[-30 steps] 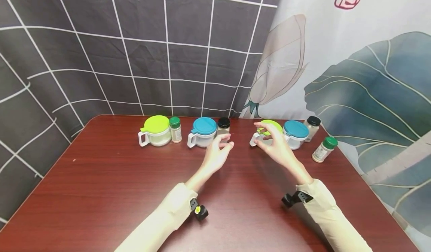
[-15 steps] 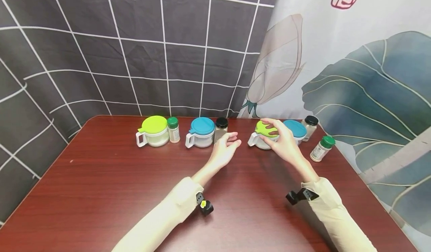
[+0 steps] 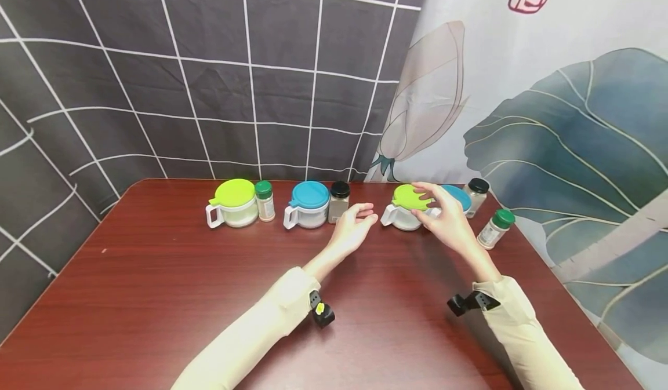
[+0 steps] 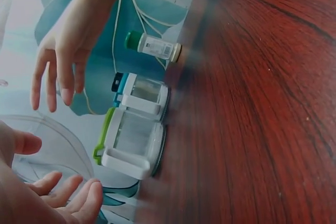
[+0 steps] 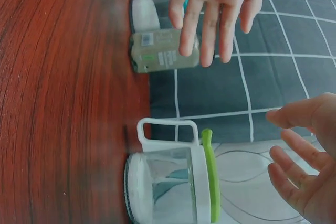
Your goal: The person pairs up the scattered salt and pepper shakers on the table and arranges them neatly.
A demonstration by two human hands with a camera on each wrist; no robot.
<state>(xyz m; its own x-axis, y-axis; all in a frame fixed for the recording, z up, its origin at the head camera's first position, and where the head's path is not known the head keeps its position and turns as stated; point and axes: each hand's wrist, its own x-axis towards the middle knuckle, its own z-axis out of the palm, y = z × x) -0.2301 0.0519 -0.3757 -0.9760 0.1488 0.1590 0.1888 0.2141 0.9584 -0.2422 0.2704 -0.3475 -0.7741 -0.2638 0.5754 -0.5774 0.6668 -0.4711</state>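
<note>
Lime-lidded jar (image 3: 405,206), right hand (image 3: 453,223) hovering near it, left hand (image 3: 351,230) raised, both hands loosely spread

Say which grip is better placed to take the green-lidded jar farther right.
Right, I'd judge: the right grip hovers above that green-lidded jar, holding nothing. The left grip is across a gap, near the black-capped shaker, though the jar's handle points its way.

Red-brown tabletop (image 3: 156,309) is backed by dark white-gridded cloth (image 3: 211,88) at left, pale leaf-printed cloth (image 3: 543,123) at right.
</note>
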